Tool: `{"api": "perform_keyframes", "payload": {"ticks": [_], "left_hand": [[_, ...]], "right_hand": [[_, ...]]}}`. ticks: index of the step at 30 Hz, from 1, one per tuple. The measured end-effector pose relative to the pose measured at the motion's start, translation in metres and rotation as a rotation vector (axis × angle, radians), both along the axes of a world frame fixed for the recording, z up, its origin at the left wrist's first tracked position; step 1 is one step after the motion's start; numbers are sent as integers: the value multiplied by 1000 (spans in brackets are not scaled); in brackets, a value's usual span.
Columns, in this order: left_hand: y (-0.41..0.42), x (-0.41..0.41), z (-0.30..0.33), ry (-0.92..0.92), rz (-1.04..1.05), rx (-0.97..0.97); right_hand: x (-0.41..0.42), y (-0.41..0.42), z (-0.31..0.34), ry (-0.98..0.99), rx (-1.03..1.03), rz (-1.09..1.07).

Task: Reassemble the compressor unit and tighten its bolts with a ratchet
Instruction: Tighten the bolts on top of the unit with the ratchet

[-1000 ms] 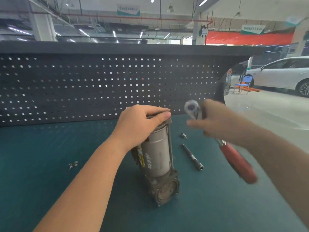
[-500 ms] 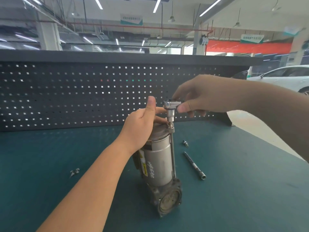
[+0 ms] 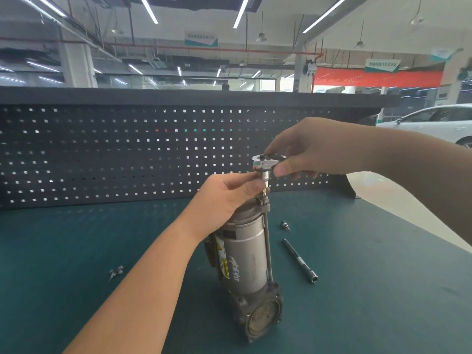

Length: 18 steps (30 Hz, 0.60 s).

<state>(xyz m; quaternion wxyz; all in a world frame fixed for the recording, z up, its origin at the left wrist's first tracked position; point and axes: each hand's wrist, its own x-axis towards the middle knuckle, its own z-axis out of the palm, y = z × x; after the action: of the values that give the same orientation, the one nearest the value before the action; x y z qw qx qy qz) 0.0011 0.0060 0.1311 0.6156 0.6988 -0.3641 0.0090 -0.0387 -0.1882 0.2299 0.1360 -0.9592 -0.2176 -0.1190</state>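
Observation:
The grey cylindrical compressor unit [image 3: 245, 264] stands upright on the green bench mat [image 3: 370, 290], its square end flange at the bottom. A long bolt [image 3: 267, 241] runs up its right side. Above the bolt's top sits the ratchet [image 3: 265, 161], head down with a short socket under it. My right hand [image 3: 314, 149] grips the ratchet at its head; the handle is hidden behind that hand. My left hand [image 3: 227, 195] is at the top of the compressor, and its fingertips pinch the socket just below the ratchet head.
A loose extension bar [image 3: 300, 260] lies on the mat right of the compressor, with a small bolt [image 3: 285, 225] behind it. Another small fitting [image 3: 115, 272] lies to the left. A dark pegboard [image 3: 127, 154] walls off the back of the bench. A white car [image 3: 434, 122] stands far right.
My right hand swung the ratchet in from the right and set it on top of the long bolt. My left hand moved from covering the compressor top to pinching the socket.

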Motion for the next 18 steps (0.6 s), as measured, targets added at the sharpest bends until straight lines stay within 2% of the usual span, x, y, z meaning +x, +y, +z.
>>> {"api": "perform_keyframes", "payload": {"ticks": [2,5,9,11,12,13,14,15,16,17,18], "left_hand": [[-2,0,4,50,-20,-42],[-3,2,8,47,31,-3],[-5,2,8,51,81,-17],[-8,1,6,28,108,-51],[-10,0,5,22,114,-72],[-10,0,5,26,114,-90],[-11,0,5,30,110,-100],[-11,0,5,30,105,-101],[-11,0,4,17,103,-92],[-11,0,4,-3,105,-76],[-10,1,4,-27,104,-57]], "right_hand": [[2,0,2,42,-2,30],[2,2,9,111,-7,57],[1,1,8,70,-56,15],[-5,0,1,8,-41,-53],[-9,-1,-5,-87,-24,-90],[-14,-2,-14,-273,23,-128],[-20,-3,-27,-490,121,-153],[-25,-2,-43,-663,326,-184],[-28,2,-60,-722,595,-260],[-33,7,-73,-606,910,-326],[-35,10,-83,-347,1204,-357]]}}
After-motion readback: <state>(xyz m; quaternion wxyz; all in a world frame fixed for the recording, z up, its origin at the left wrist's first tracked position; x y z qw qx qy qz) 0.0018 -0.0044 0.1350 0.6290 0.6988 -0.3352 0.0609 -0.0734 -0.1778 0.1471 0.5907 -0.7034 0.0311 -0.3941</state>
